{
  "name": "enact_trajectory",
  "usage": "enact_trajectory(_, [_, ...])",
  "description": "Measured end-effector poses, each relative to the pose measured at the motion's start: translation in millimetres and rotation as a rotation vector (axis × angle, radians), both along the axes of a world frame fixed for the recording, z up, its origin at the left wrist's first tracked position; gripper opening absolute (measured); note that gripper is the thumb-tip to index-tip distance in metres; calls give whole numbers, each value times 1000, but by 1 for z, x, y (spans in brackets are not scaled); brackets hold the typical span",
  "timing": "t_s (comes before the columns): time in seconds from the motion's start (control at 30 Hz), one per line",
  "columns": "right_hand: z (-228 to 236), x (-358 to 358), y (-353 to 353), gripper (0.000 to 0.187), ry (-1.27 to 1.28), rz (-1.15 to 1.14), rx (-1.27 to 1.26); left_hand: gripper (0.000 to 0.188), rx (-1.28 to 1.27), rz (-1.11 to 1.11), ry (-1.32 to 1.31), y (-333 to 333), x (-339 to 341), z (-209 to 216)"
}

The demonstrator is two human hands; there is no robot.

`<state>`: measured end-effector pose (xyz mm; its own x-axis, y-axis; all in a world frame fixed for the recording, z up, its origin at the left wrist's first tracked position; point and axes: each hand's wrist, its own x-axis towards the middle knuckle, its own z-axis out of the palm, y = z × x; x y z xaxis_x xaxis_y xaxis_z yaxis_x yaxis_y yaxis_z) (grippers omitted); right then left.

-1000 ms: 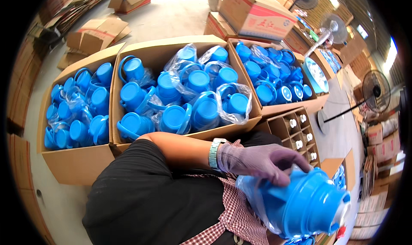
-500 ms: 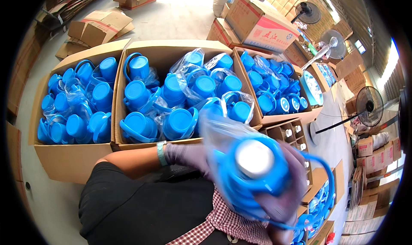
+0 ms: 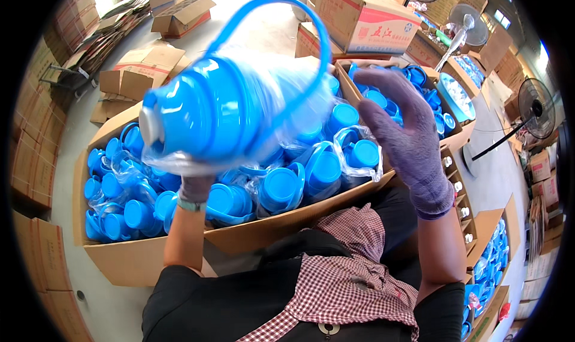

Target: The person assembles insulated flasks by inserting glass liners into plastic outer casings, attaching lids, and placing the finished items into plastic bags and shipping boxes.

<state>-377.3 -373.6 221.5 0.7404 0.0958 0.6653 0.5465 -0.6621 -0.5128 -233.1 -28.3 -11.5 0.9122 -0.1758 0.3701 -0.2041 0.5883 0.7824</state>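
Note:
A large blue thermos flask (image 3: 209, 111) lies tilted on its side in the air, its white mouth toward the left and its loop handle arching above. Clear plastic film (image 3: 293, 96) trails around its right end, blurred. My left hand (image 3: 196, 188), in a glove, holds the flask from below; the flask hides most of its fingers. My right hand (image 3: 407, 141), in a purple-grey glove, is raised to the right of the flask, apart from it, thumb and fingers spread. Beneath the flask, a carton (image 3: 263, 231) holds several blue flasks (image 3: 278, 189), some in plastic bags.
At right stands another carton of blue items, with a blue basin (image 3: 456, 99) beside it. White-topped pieces sit in a divided box (image 3: 466, 225). Closed cartons (image 3: 365, 21) stack behind. Standing fans (image 3: 535, 107) are on the right, an opened carton (image 3: 141, 69) at back left.
The flask has swung up and left from near my body to above the cartons, turning onto its side. My right hand has let go and opened; my left hand is now under the flask.

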Motion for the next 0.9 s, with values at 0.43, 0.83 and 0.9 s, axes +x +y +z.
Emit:
enact_trajectory(0.43, [-194, 120, -7, 57, 846, 176, 440, 45, 18, 639, 418, -63, 92, -45])
enact_trajectory(0.83, [-312, 268, 65, 10, 1055, 653, 1489, 45, -24, 328, 295, 17, 100, -57])
enact_trajectory(0.9, [-356, 300, 51, 8, 1010, 521, 1277, 46, -141, 159, 247, 19, 109, -42])
